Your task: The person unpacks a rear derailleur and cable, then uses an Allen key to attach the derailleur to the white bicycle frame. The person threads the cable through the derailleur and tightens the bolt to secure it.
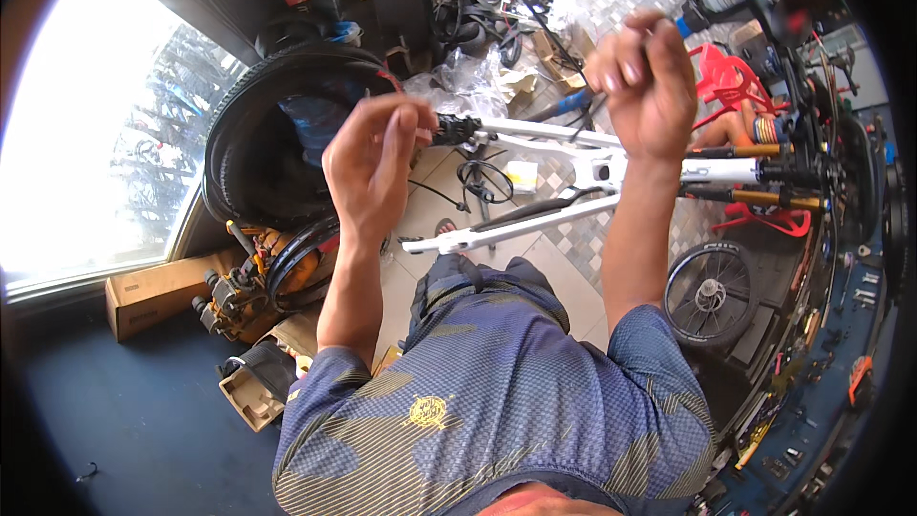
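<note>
Both my hands are raised above a white bicycle frame (535, 229), which lies sideways in front of me. My left hand (371, 167) is closed, thumb against fingertips, near the black part at the left end of the frame's upper tubes. Higher up and to the right, my right hand (645, 86) is also closed, its fingers curled in. Whatever either hand pinches is too small or hidden to make out. Toward the right, the frame meets a fork (755, 150) with gold tubes. A looped black cable (485, 182) shows beyond the frame.
Stacked black tyres (224, 148) stand at the left, near a cardboard box (158, 289) and a yellow machine (272, 272). A wheel (709, 294), red chairs (731, 76) and many tools (812, 392) are at the right. Part of another person (735, 127) shows there. Plastic wrapping (468, 81) lies beyond.
</note>
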`<state>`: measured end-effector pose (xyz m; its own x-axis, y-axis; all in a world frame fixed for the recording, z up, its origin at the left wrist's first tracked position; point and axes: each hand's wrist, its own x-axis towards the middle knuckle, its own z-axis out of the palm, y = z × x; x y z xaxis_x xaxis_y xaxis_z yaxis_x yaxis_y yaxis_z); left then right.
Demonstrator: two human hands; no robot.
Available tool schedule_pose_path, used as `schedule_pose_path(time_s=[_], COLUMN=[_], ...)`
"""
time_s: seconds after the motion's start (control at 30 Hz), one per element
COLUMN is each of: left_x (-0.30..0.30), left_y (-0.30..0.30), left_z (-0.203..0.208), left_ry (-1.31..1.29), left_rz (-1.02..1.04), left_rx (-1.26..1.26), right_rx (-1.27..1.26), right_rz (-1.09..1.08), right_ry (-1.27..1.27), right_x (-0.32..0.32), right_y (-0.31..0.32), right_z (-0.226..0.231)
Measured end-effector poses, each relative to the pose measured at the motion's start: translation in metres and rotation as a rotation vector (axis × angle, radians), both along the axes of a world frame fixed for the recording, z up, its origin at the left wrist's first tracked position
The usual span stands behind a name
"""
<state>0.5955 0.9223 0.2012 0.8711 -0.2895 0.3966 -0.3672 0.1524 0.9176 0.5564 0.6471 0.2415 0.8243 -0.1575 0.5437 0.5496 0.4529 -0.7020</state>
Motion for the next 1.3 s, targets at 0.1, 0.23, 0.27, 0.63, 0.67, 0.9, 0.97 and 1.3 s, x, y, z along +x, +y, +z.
schedule_pose_path(time_s=[0.1, 0.23, 0.27, 0.63, 0.67, 0.9, 0.97, 1.3], left_x=[-0.056, -0.134, -0.150, -0.160, -0.147, -0.041, -0.019, -0.001], left_y=[-0.003, -0.028, -0.037, -0.035, -0.028, -0.038, -0.043, -0.079], left_z=[-0.022, -0.069, -0.079, -0.302, -0.322, -0.392, -0.416, -0.449], left_ry=[0.164, 0.546, 0.426, 0.341, 0.412, 0.223, -0.101, -0.240], left_rz=[-0.199, -0.600, -0.624, -0.372, -0.308, -0.026, 0.050, -0.054], left_rx=[0.057, 0.292, 0.415, 1.035, 1.064, 0.883, 0.924, 0.676], right_rx=[-0.047, -0.170, -0.174, -0.326, -0.399, -0.980, -1.047, -1.092], right_rz=[-0.055, -0.255, -0.278, -0.546, -0.535, -0.570, -0.553, -0.464], right_ry=[0.023, 0.193, 0.232, 0.674, 0.730, 1.040, 1.185, 1.336], right_x=[-0.078, -0.186, -0.213, -0.414, -0.423, -0.469, -0.477, -0.483], right_y=[-0.015, -0.032, -0.036, -0.024, -0.019, 0.000, 0.009, 0.083], right_z=[-0.003, -0.027, -0.036, -0.109, -0.106, -0.106, -0.106, -0.118])
